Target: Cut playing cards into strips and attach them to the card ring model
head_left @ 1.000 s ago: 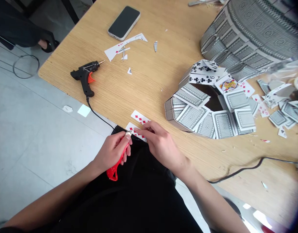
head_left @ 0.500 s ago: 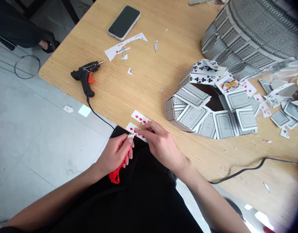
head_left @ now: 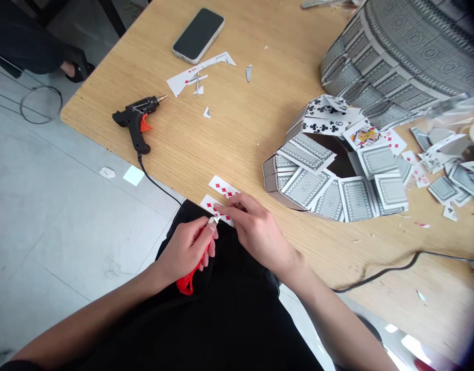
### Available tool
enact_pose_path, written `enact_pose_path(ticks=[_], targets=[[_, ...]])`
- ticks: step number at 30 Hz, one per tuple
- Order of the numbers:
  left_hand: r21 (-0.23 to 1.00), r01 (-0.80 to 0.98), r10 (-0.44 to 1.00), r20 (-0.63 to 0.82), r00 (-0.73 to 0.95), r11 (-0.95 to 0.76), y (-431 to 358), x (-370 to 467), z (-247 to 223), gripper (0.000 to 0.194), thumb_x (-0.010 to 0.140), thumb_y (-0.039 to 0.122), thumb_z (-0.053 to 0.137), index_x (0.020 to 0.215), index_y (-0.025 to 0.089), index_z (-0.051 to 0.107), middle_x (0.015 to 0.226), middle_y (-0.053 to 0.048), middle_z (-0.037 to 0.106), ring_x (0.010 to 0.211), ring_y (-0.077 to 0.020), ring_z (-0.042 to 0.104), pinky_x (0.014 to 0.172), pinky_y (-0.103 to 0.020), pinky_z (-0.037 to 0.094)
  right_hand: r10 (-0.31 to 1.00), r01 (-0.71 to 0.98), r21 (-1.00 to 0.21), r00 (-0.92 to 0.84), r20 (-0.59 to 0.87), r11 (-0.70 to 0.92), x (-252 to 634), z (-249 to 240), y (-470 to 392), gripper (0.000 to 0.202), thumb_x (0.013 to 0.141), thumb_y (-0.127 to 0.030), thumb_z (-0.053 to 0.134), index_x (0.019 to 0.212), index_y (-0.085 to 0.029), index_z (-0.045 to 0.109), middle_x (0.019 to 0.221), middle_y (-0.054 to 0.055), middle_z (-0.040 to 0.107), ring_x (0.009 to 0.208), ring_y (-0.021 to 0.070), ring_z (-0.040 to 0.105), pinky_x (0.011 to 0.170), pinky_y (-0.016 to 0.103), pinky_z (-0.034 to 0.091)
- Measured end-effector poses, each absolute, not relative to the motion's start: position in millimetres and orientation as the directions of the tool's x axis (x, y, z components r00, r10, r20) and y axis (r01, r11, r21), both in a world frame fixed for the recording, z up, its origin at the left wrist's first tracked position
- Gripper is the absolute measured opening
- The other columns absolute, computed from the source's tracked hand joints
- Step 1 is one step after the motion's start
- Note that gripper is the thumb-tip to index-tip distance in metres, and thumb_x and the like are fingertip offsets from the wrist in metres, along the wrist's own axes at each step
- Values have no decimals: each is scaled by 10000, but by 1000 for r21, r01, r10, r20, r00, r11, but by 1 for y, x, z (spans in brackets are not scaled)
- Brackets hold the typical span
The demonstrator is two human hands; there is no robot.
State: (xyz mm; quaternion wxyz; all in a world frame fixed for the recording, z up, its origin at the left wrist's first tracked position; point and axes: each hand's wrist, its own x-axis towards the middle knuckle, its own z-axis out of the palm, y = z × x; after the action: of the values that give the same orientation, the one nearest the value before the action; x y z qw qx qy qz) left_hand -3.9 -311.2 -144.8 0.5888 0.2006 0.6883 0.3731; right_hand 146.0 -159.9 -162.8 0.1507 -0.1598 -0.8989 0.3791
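Note:
My left hand (head_left: 188,245) is closed around a red-handled tool (head_left: 186,284) with a short silvery tip; my fingers cover most of it, so its exact kind is unclear. The tip points at the near edge of a diamond playing card (head_left: 209,204) at the table's edge. My right hand (head_left: 260,229) is curled over that card, its fingertips pressing on the card's face. Under its knuckles lies a second diamond card (head_left: 220,186), partly hidden. Right of my hands stands a hollow shape built from playing cards (head_left: 325,190), mostly backs up.
A black glue gun (head_left: 136,121) lies on the left, its cord running toward my lap. Farther back are a phone (head_left: 198,35) and card scraps (head_left: 179,82). A large card-covered structure (head_left: 410,56) and loose cards (head_left: 445,188) occupy the right. A black cable (head_left: 379,272) crosses the table.
My left hand has shifted slightly right with the red-handled tool, its tip moving along the card's near edge. My right hand stays on the card.

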Motion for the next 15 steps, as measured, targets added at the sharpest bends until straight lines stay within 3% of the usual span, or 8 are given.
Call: enact_pose_path(ticks=[5,10,15], targets=[[766,-172,706,-640,-305,620,-310,-7,-145,420,1090,574,522,914,201,604,652,16,657,452,-124,599,417,-222,511,408,177,-738,-901,144,651,146,-162,-160,408,1055,-19,500,1305,-195,770,1163,109,688,1003,204,699,873,351,620],[743,-179,712,-670,-213,645,-311,-2,-146,438,1093,586,506,896,205,593,635,23,638,445,-121,589,412,-219,508,407,182,-739,-903,135,649,146,-163,-160,400,1071,-44,491,1314,-197,769,1159,113,691,1001,210,704,872,367,624],[766,-187,708,-641,-296,616,-313,-4,-148,428,1090,585,518,917,203,603,646,19,653,447,-122,596,407,-218,503,409,193,-738,-904,122,646,147,-162,-160,420,1067,-35,486,1321,-220,764,1174,111,699,1000,206,701,877,370,625]])
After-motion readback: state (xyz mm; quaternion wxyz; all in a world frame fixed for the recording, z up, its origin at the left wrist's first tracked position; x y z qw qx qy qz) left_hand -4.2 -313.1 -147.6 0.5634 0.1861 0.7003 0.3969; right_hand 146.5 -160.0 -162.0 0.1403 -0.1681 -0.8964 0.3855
